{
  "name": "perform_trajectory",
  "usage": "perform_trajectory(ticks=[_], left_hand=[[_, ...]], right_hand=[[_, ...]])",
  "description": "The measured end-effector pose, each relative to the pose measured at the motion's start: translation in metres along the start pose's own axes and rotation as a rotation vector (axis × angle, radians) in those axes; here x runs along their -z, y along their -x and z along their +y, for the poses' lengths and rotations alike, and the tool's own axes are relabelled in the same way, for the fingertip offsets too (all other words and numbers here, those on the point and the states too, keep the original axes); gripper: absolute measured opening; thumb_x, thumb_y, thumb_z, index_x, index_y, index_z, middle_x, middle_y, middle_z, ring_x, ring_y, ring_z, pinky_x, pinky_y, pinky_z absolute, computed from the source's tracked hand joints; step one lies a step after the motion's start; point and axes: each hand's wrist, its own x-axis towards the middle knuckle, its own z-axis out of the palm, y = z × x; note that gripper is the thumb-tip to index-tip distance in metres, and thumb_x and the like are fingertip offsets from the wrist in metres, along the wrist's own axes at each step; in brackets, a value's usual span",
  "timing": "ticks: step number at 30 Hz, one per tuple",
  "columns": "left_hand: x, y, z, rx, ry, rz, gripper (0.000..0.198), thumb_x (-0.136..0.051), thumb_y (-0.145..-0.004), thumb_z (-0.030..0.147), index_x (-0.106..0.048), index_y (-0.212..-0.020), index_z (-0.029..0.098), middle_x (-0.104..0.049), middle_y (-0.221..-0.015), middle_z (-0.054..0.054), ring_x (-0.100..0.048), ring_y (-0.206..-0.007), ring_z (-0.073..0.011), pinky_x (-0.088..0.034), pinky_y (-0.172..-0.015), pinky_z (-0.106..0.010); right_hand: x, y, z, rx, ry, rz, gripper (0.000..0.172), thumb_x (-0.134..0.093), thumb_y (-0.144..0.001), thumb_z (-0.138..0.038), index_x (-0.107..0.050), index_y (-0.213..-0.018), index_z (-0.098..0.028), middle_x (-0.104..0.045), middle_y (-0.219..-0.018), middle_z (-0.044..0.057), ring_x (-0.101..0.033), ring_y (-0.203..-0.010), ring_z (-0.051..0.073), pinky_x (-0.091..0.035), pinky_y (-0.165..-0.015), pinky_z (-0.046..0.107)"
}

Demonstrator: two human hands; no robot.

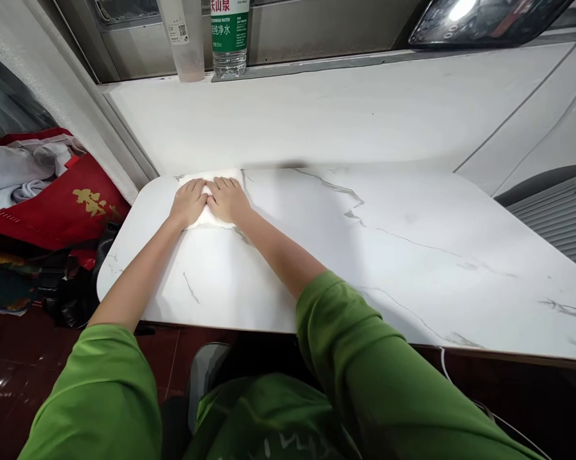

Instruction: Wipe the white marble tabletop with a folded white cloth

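A white piece of folded cloth or paper towel (210, 218) lies flat near the back left of the white marble-patterned table (288, 255). My left hand (190, 203) rests palm down on its left part. Beside it, my right hand (228, 199) presses flat on the right part, and the two thumbs meet or nearly meet in the middle. Both hands have their fingers stretched forward, and neither grips the material. Much of the white piece is hidden under them.
On the ledge behind the table stand a translucent cup (186, 51) and a water bottle (230, 45). A red bag (52, 204) with white fabric sits at the left. A ridged grey object (556, 211) is at the right. A white cable (445, 367) hangs at the front edge.
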Motion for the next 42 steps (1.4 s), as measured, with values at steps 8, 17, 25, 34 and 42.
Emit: perform_trajectory(ticks=[8,17,25,34,42], left_hand=[[0.0,0.09,0.054,-0.058,-0.038,0.015,0.049,-0.031,-0.096,0.025,-0.044,-0.142,0.015,-0.044,-0.153,-0.011,-0.035,-0.144,-0.0266,-0.025,-0.121,-0.046],[-0.001,0.148,0.119,-0.099,-0.025,-0.064,0.05,-0.03,-0.096,0.024,-0.042,-0.144,0.013,-0.039,-0.157,-0.014,-0.028,-0.149,-0.0276,-0.018,-0.123,-0.05],[-0.011,0.134,0.154,-0.189,0.027,-0.103,0.049,-0.032,-0.095,0.021,-0.044,-0.141,0.011,-0.041,-0.155,-0.014,-0.028,-0.149,-0.0257,-0.016,-0.124,-0.049],[-0.039,0.035,0.177,-0.093,0.123,-0.055,0.047,-0.034,-0.094,0.016,-0.047,-0.138,0.012,-0.044,-0.153,-0.015,-0.034,-0.146,-0.0241,-0.021,-0.123,-0.048],[-0.058,-0.034,0.177,-0.033,0.173,0.002,0.045,-0.034,-0.094,0.016,-0.05,-0.135,0.013,-0.048,-0.149,-0.013,-0.038,-0.142,-0.0228,-0.021,-0.122,-0.045]], right_hand=[[0.027,0.097,-0.011,0.091,-0.013,0.02,0.052,-0.029,-0.098,-0.024,-0.048,-0.142,-0.004,-0.048,-0.148,0.021,-0.041,-0.137,0.032,-0.026,-0.115,0.049],[0.06,0.184,-0.015,0.027,0.051,0.014,0.05,-0.028,-0.098,-0.025,-0.049,-0.139,-0.005,-0.05,-0.146,0.02,-0.042,-0.136,0.032,-0.028,-0.114,0.051],[0.072,0.212,0.006,-0.098,0.114,0.003,0.053,-0.027,-0.097,-0.025,-0.047,-0.142,-0.004,-0.048,-0.148,0.021,-0.041,-0.137,0.033,-0.027,-0.114,0.051],[0.07,0.142,0.094,-0.135,0.121,-0.048,0.053,-0.029,-0.094,-0.022,-0.048,-0.142,-0.009,-0.048,-0.149,0.018,-0.043,-0.136,0.029,-0.029,-0.114,0.048],[0.062,0.088,0.147,-0.134,0.025,-0.003,0.052,-0.03,-0.091,-0.019,-0.052,-0.138,-0.014,-0.053,-0.144,0.014,-0.046,-0.133,0.027,-0.03,-0.112,0.046]])
